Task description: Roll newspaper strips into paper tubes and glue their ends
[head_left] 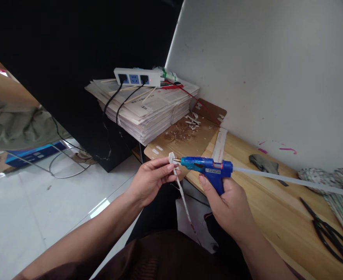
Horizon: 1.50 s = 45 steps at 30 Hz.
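My left hand (151,179) pinches a thin rolled paper strip (183,198) near its folded top end, and the strip hangs down below the fingers. My right hand (230,202) is wrapped round the handle of a blue glue gun (215,169). The gun points left, its metal tip at the top of the paper strip, touching or nearly so. A long whitish glue stick (291,179) extends from the back of the gun to the right.
Stacked newspapers (160,120) carry a power strip (138,77) with two black plugs. Scraps lie on brown cardboard (183,136). Black scissors (331,237), a grey cloth (265,164) and paper rolls (342,210) rest on the wooden table (276,217). Another person's arm (11,85) shows at left.
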Motion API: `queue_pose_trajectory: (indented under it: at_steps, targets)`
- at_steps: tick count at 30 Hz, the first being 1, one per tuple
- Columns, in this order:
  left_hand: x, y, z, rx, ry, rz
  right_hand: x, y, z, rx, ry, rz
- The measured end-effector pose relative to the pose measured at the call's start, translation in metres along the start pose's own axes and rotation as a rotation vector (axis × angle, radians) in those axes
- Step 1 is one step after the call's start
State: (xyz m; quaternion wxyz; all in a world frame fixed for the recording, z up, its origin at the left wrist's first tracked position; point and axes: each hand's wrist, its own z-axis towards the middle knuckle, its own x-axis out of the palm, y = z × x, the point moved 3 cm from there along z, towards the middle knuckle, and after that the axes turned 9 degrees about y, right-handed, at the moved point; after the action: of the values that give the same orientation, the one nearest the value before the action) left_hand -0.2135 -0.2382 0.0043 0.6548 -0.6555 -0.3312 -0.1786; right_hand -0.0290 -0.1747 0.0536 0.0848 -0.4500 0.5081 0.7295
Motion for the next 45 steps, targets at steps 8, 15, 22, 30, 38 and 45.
queue_pose_trajectory:
  at_steps: [8,15,22,30,38,45]
  targets:
    - [0.001,-0.002,0.000,0.004,-0.007,-0.016,0.000,-0.001,0.000,0.001,0.016,0.007]
    - [0.002,-0.004,0.000,0.013,-0.016,-0.023,-0.003,0.003,0.000,0.008,0.042,0.000]
    - [0.000,-0.005,0.001,-0.004,-0.018,-0.014,-0.006,0.005,0.000,0.017,0.047,0.033]
    - [0.001,-0.003,-0.001,-0.015,-0.008,-0.006,-0.004,0.008,0.003,0.001,0.002,0.022]
    - [0.002,-0.004,-0.001,-0.004,-0.010,-0.003,-0.001,0.003,0.001,0.003,0.012,-0.039]
    - [0.003,-0.004,0.000,-0.003,-0.021,-0.017,-0.002,0.002,0.000,-0.002,0.024,-0.064]
